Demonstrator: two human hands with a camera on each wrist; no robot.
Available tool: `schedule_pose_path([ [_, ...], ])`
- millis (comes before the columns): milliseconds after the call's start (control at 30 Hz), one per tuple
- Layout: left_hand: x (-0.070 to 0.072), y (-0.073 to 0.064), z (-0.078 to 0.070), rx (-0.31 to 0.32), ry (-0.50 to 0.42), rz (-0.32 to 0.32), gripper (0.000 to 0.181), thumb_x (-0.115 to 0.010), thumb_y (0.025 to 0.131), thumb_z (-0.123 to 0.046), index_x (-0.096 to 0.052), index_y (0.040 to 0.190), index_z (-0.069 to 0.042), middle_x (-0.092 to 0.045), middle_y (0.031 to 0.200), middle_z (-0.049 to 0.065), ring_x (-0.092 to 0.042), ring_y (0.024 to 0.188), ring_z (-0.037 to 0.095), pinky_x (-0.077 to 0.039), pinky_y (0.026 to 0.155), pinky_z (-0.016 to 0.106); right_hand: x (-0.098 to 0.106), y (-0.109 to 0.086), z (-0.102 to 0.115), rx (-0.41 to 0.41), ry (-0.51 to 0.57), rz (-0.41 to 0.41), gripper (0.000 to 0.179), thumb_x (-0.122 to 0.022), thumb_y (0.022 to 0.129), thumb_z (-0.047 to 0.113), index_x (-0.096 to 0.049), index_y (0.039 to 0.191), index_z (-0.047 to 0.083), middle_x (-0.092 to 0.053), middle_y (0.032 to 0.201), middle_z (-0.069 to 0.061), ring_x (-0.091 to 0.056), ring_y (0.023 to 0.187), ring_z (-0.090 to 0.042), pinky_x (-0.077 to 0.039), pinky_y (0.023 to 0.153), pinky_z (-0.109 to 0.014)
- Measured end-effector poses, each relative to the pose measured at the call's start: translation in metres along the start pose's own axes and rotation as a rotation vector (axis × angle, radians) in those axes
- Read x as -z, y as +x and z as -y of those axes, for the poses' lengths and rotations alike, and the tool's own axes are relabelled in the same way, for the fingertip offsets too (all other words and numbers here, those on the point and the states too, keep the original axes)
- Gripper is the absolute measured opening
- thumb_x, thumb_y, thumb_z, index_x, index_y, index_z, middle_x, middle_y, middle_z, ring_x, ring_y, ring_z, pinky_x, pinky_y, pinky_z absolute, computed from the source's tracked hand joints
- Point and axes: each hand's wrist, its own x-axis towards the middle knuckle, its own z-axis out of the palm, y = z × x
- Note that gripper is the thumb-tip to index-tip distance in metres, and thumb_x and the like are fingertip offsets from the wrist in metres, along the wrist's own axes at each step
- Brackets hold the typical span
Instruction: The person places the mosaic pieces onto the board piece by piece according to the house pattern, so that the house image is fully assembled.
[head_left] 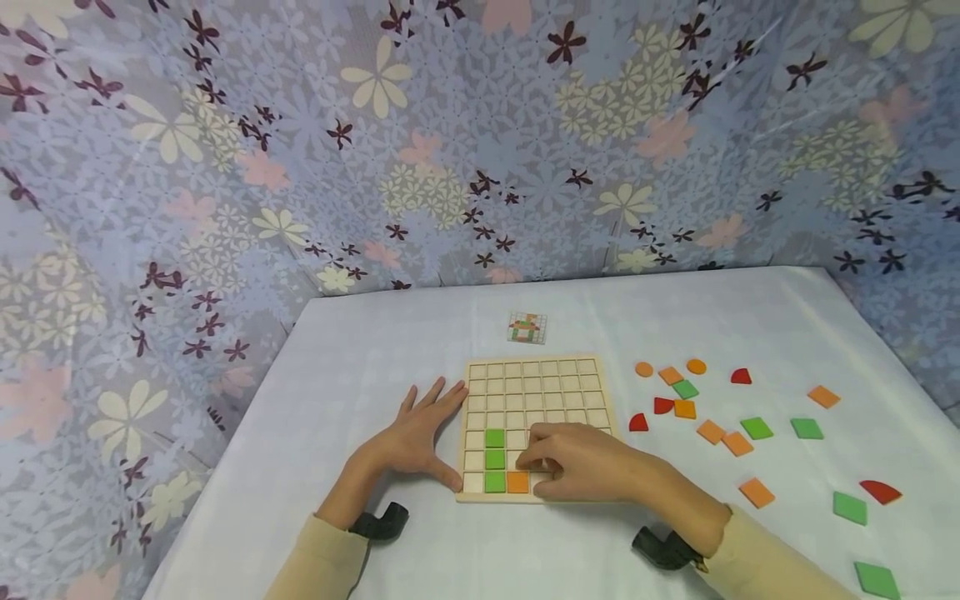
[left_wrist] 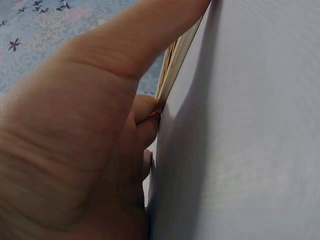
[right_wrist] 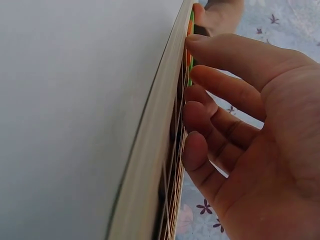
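A pale wooden grid board (head_left: 536, 386) lies on the table. Three green square tiles (head_left: 495, 459) fill a column near its left side, and an orange square tile (head_left: 517, 482) sits in the bottom row beside the lowest one. My left hand (head_left: 416, 437) spreads along the board's left edge, thumb at the near corner and fingertips farther up. Over the lower right of the board, my right hand (head_left: 585, 462) bends loosely, thumb and index finger apart next to the orange tile. In the right wrist view its fingertips (right_wrist: 196, 152) meet the board's surface with no tile visible between them.
Behind the board lies a small picture card (head_left: 527, 327) with a coloured grid pattern. Loose orange, green and red tiles, among them an orange disc (head_left: 644, 369) and a red quarter-circle (head_left: 881, 492), are scattered to the right. A floral curtain (head_left: 480, 142) hangs behind the white-covered table (head_left: 375, 342).
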Motion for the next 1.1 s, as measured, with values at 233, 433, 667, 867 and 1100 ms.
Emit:
schedule_pose_path([
  [233,0.0,-0.001,0.001,-0.013,0.002,0.005,0.142,-0.07,0.044,-0.083,-0.012,0.156,-0.019,-0.007,0.16,-0.006,0.003,0.146,0.024,0.009,0.112,0.053,0.005,-0.008,-0.006,-0.042,-0.046,-0.011,0.022,-0.071,0.083,0.029,-0.072,0.105,0.029,-0.051,0.082,0.013,-0.046,0.066,-0.001,-0.042,0.06,-0.022],
  [433,0.001,-0.001,0.001,0.0,0.011,0.003,0.142,-0.071,0.044,-0.083,-0.012,0.156,-0.02,-0.006,0.16,-0.007,0.004,0.146,0.022,0.009,0.113,0.051,0.012,-0.017,-0.013,-0.078,-0.043,-0.041,0.024,-0.071,0.082,0.026,-0.072,0.106,0.027,-0.053,0.085,0.013,-0.05,0.068,-0.003,-0.043,0.061,-0.022],
  [667,0.002,0.0,0.004,-0.002,0.0,-0.001,0.143,-0.07,0.042,-0.084,-0.012,0.156,-0.02,-0.007,0.16,-0.007,0.004,0.145,0.021,0.009,0.113,0.05,0.022,-0.029,-0.025,-0.142,-0.02,-0.043,0.025,-0.072,0.085,0.03,-0.072,0.109,0.025,-0.054,0.089,0.015,-0.05,0.071,-0.005,-0.044,0.061,-0.021],
  [867,0.003,0.002,0.005,0.003,-0.001,0.0,0.143,-0.069,0.042,-0.085,-0.012,0.156,-0.02,-0.006,0.16,-0.008,0.004,0.146,0.021,0.009,0.113,0.051,0.036,-0.041,-0.038,-0.187,0.005,-0.072,0.026,-0.074,0.085,0.031,-0.072,0.11,0.023,-0.056,0.089,0.015,-0.053,0.072,-0.005,-0.046,0.061,-0.021],
  [1100,0.005,0.003,0.005,-0.002,0.006,0.004,0.143,-0.068,0.043,-0.086,-0.012,0.156,-0.02,-0.006,0.16,-0.007,0.004,0.146,0.022,0.009,0.113,0.051,0.048,-0.055,-0.053,-0.211,-0.001,-0.122,0.024,-0.074,0.085,0.027,-0.071,0.109,0.025,-0.057,0.09,0.018,-0.054,0.076,-0.001,-0.047,0.063,-0.02],
])
